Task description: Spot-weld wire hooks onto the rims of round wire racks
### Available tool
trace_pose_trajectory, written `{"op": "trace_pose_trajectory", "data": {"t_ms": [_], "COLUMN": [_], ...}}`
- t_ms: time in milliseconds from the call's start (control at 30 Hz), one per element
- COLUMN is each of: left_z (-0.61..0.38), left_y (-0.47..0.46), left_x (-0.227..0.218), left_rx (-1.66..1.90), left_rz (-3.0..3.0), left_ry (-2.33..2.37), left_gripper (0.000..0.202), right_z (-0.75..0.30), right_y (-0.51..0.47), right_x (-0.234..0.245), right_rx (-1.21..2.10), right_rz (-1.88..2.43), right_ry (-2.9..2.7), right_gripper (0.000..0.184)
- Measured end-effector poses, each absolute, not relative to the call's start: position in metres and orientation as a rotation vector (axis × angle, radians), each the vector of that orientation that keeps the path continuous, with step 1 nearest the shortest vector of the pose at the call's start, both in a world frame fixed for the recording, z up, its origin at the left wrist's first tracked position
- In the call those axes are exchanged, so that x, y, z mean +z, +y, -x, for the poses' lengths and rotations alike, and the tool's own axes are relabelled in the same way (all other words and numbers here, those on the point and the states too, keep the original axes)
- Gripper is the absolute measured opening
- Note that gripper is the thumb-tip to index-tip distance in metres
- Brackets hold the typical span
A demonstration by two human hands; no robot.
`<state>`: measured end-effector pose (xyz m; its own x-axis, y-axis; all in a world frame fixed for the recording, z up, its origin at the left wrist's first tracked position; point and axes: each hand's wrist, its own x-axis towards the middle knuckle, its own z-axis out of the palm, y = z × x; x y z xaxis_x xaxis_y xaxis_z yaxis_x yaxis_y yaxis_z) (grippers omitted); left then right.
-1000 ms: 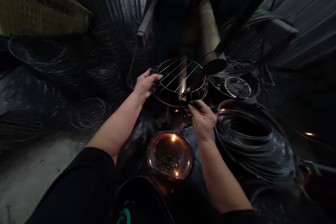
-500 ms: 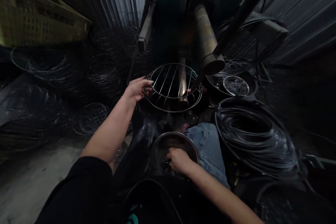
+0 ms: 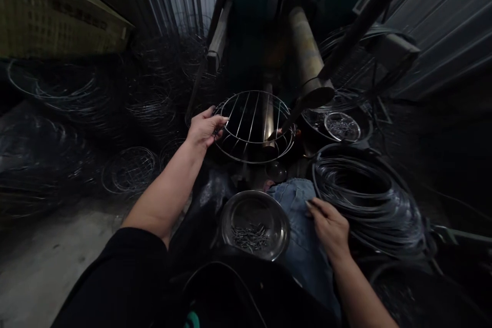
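My left hand (image 3: 206, 127) is closed on the left rim of a round wire rack (image 3: 250, 119), which has parallel bars across it and a second ring below. The rack sits around the end of a brass-coloured lower bar (image 3: 268, 118), under a thick cylinder (image 3: 307, 51) of the machine. My right hand (image 3: 331, 225) hovers above my jeans-clad knee (image 3: 294, 205), thumb and forefinger pinched; whatever they hold is too small to make out. Between my legs rests a metal bowl (image 3: 226, 215) with many short metal pieces (image 3: 251, 237) in it.
A big coil of wire (image 3: 388, 210) lies at the right, with a small dish of metal bits (image 3: 342, 127) behind it. Stacked wire rings (image 3: 149, 102) and a wire basket (image 3: 132, 169) are at the left. A yellow crate (image 3: 61, 15) stands upper left.
My right hand has come out of the bowl and moved right, over my knee, uncovering the metal pieces. My left hand keeps its hold on the rack, which has barely moved.
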<state>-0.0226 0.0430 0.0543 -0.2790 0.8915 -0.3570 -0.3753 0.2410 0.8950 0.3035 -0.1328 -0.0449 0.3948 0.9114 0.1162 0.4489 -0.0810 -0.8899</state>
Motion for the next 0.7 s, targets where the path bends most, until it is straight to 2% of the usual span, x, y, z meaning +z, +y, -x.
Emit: {"op": "trace_pose_trajectory", "data": {"t_ms": [167,267,367,600,700], "left_z": [0.008,-0.004,-0.011,-0.013,-0.013], "left_y": [0.03,0.024,0.022,0.021,0.02], "left_x": [0.058,0.056,0.053,0.049,0.05], "left_rx": [1.429,1.452,1.473,1.534,1.525], "left_rz": [-0.501,-0.513,-0.504,-0.517,-0.497], "left_ry": [1.311,1.284,1.268,1.263,1.274], "left_gripper": [0.077,0.078,0.079,0.081,0.081], "right_z": [-0.273,-0.239,-0.218,-0.211,-0.214], "right_y": [-0.107,-0.076,-0.053,-0.043,-0.046], "right_x": [-0.019,0.014,0.027,0.011,0.02], "right_rx": [0.703,0.89,1.056,0.864,0.928], "right_rz": [1.478,1.257,1.173,1.367,1.356], "right_ry": [-1.172,-1.135,-1.037,-1.14,-1.155], "right_gripper": [0.024,0.022,0.025,0.022,0.016]}}
